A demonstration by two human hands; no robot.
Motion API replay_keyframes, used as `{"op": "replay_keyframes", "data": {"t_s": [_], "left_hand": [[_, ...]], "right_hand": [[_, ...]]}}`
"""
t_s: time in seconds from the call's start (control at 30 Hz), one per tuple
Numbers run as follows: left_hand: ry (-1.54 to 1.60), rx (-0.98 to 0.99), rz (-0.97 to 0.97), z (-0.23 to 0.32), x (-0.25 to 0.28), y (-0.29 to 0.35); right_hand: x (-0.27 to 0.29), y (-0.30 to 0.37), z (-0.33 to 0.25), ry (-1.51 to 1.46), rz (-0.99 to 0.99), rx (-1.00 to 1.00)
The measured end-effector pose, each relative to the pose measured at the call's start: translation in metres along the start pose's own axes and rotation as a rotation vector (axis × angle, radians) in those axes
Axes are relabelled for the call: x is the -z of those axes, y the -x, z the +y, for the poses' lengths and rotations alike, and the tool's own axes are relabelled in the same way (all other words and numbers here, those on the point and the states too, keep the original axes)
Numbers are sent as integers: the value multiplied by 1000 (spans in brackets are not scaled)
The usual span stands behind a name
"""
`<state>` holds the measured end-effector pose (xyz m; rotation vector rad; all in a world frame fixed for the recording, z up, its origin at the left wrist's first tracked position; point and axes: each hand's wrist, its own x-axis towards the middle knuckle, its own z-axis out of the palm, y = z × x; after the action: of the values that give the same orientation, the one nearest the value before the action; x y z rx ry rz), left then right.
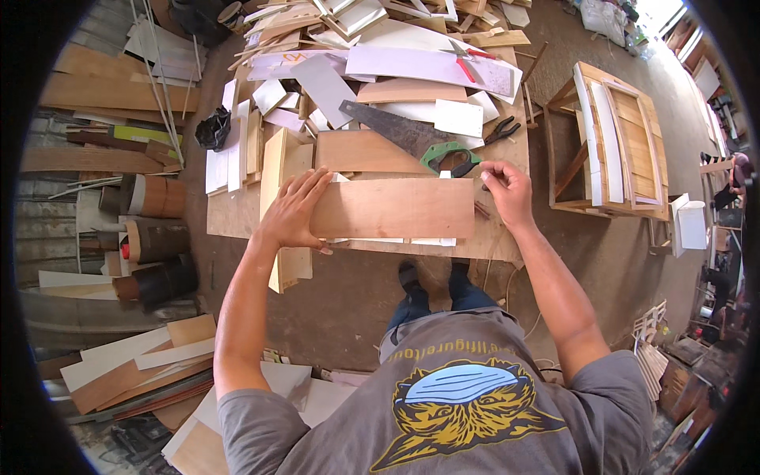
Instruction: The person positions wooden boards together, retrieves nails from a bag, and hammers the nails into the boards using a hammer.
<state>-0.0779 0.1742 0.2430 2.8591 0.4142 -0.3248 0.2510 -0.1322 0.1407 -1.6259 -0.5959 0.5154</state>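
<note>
A flat reddish-brown wooden board (400,208) lies across the near side of the worktable, raised on white-edged pieces. My left hand (293,212) rests flat on its left end with the fingers spread, beside an upright pale wooden piece (273,162). Off the board's far right corner, my right hand (509,192) has thumb and forefinger pinched together. What is between them, if anything, is too small to make out. A handsaw (388,129) with a green and black handle lies just beyond the board, its handle close to my right hand. Black-handled pliers (502,131) lie farther back.
Wood offcuts (332,36) are heaped at the back of the worktable (233,224). A red-handled cutting tool (463,65) lies on a pale panel there. To the right stands a wooden frame (625,146); boards (142,364) are stacked on the left floor.
</note>
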Motion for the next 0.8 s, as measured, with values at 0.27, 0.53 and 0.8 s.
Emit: {"op": "replay_keyframes", "data": {"t_s": [0.27,0.53,0.8], "left_hand": [[1,-117,-27,-10,0,-9],[52,-173,-5,-20,-3,-13],[37,-203,27,-23,-5,-14]], "right_hand": [[-21,8,-11,-31,2,86],[-33,17,0,-26,57,44],[-33,19,-4,76,89,97]]}}
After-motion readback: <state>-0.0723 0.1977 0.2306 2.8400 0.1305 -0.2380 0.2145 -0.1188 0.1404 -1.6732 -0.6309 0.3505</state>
